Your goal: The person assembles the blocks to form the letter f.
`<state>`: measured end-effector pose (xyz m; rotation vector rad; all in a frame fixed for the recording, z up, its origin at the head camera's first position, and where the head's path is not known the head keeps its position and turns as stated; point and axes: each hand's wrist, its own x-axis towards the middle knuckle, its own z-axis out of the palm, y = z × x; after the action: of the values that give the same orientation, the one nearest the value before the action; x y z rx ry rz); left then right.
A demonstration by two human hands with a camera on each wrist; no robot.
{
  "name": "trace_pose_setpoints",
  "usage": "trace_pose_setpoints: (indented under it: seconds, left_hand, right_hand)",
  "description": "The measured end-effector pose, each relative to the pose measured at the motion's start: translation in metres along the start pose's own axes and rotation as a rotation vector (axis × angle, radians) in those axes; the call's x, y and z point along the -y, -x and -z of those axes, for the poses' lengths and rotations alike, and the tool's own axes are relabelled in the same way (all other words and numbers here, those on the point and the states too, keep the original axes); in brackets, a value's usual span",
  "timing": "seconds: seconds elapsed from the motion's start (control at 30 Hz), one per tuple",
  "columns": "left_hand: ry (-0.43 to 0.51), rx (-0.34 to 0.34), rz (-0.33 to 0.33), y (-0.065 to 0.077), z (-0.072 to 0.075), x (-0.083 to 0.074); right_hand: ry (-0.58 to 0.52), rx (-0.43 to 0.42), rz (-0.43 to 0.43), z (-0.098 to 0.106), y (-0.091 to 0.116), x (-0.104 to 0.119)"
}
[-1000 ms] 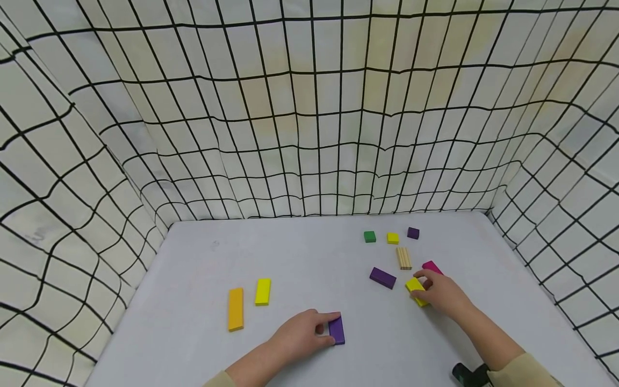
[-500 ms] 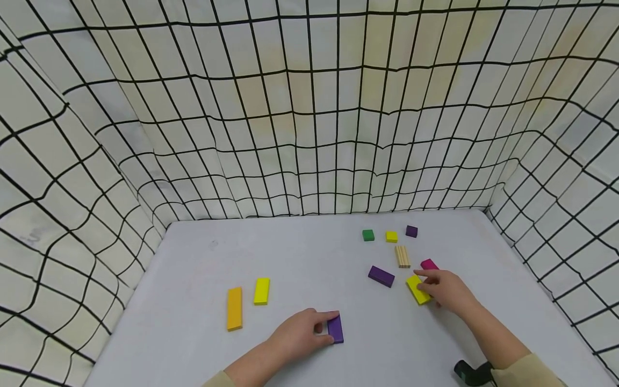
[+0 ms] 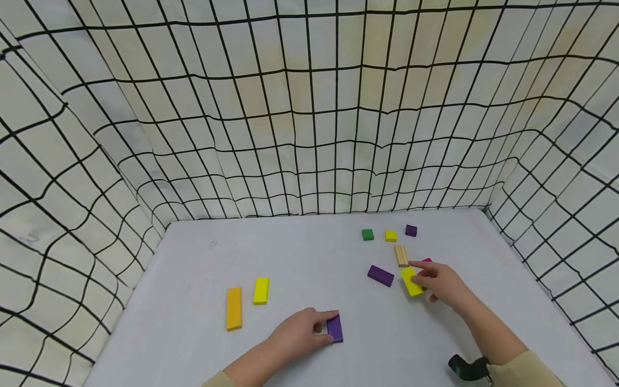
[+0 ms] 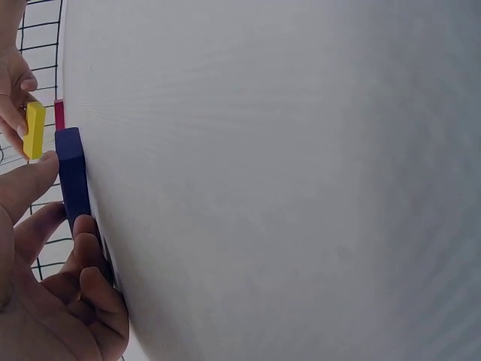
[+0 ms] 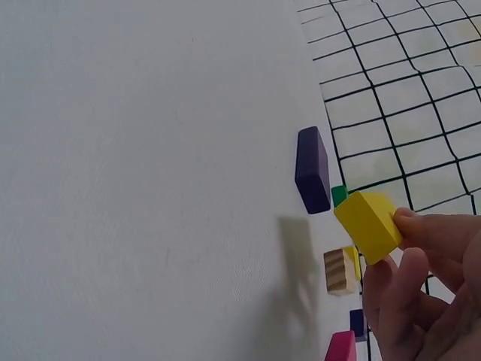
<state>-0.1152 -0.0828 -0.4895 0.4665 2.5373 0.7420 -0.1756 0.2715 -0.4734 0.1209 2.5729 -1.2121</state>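
Observation:
My left hand pinches a purple block at its two ends, low on the white table; in the left wrist view this block looks dark blue. Off to the right, my right hand holds a yellow block between thumb and fingers. In the right wrist view the yellow block is raised, with a shadow on the table below it. A second purple block lies just left of it. A pink block is mostly hidden behind the right hand.
Beyond the right hand lie a striped wooden block and small green, yellow and dark purple blocks. At left are an orange block and another yellow block. Black netting surrounds the table.
My right hand has lifted the yellow block and moved it slightly away from me and to the left, shifting its grip. My left hand keeps its hold on the purple block.

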Motion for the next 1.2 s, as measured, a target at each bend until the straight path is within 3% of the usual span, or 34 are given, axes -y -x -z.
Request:
trace_pose_setpoints:
  seconds: [0.63, 1.0, 1.2]
  left_hand:
    - [-0.008, 0.002, 0.019, -0.001, -0.001, 0.000]
    - [-0.012, 0.005, 0.009, -0.001, 0.000, 0.000]
    - [-0.010, -0.001, -0.015, 0.000, 0.001, 0.000]
  right_hand:
    - [-0.115, 0.028, 0.070, -0.066, -0.011, 0.038]
    - [-0.106, 0.081, 0.106, -0.105, -0.018, 0.075]
    - [-0.102, 0.117, 0.128, -0.118, -0.023, 0.082]
